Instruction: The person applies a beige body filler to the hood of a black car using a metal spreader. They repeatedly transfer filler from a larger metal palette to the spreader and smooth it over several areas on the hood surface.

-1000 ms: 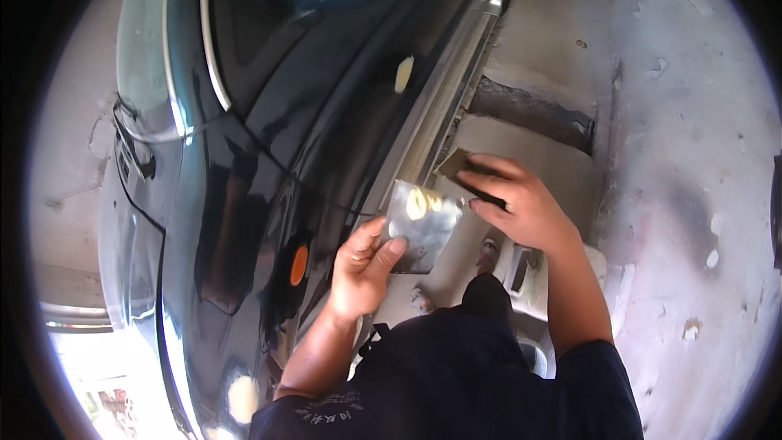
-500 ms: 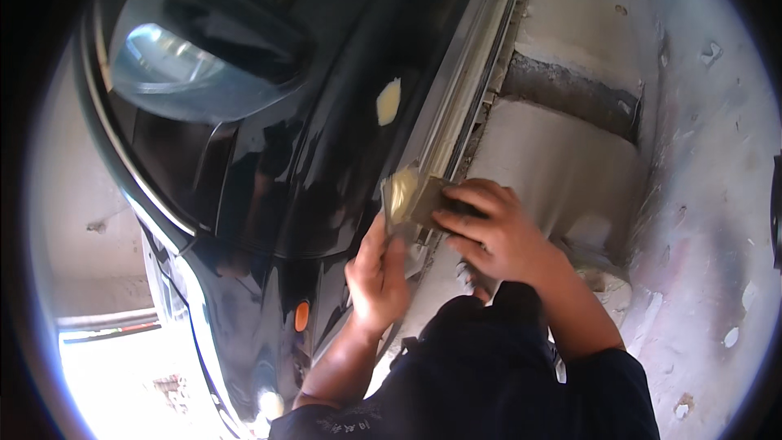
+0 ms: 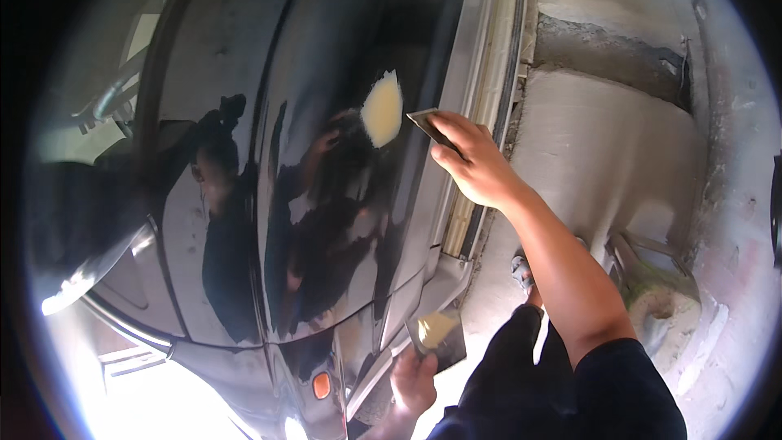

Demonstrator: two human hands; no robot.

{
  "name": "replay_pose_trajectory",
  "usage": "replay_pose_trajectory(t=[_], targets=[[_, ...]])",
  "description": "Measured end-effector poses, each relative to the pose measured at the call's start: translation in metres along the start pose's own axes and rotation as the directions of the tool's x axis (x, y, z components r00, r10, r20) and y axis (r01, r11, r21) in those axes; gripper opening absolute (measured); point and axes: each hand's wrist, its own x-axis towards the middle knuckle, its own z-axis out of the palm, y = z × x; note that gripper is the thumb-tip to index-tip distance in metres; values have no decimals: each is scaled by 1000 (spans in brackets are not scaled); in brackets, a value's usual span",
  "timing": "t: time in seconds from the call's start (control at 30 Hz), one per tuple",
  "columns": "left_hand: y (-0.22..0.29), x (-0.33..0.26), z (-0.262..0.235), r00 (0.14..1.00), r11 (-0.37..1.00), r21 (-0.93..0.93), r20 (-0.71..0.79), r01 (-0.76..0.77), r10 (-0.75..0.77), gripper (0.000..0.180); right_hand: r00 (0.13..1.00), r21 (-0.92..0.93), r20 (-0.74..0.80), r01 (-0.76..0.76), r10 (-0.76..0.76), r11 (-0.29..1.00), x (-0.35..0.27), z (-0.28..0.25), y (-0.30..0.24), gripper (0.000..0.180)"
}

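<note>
A pale yellow patch of filler (image 3: 382, 111) shows on the glossy black car door (image 3: 326, 220). Just right of that patch, my right hand (image 3: 472, 155) grips a dark flat spreader (image 3: 433, 126) between thumb and fingers. The spreader's tip appears apart from the patch. Low down beside the car, my left hand (image 3: 414, 380) pinches a dark flat plate (image 3: 446, 345) by its edge. A smear of yellow filler (image 3: 434, 328) lies on that plate.
The light sill strip (image 3: 481, 73) runs along the car's lower edge. An orange side marker (image 3: 322, 385) sits on the panel near my left hand. Right of the car lies a dusty concrete floor (image 3: 603, 122) with a recessed channel (image 3: 611, 53). A block-like object (image 3: 656, 277) stands behind my right arm.
My hands have separated. The right one moved up with the spreader towards the patch, while the left one went down with the plate. My view has shifted closer to the door.
</note>
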Motion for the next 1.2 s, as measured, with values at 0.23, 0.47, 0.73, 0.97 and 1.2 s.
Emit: replay_pose_trajectory(t=[0.23, 0.47, 0.73, 0.97, 1.2], targets=[[-68, -26, -16, 994, 986, -124, -13, 109, -111, 42, 965, -201, -196, 133, -173, 971, 46, 40, 7, 43], [-91, -20, -31, 979, 970, -160, -65, 181, -193, 43, 937, -173, -276, 170, -213, 970, 44, 65, 0, 42], [-105, -17, -33, 972, 961, -176, -62, 212, -225, 42, 943, -156, -232, 205, -237, 966, 14, 84, 9, 47], [-96, -16, -24, 985, 974, -156, -27, 163, -169, 41, 971, -241, -60, 209, -230, 948, 2, 58, 10, 44], [-86, -18, -13, 984, 976, -154, -62, 155, -166, 43, 937, -310, -242, 172, -253, 935, 52, 39, -7, 40]])
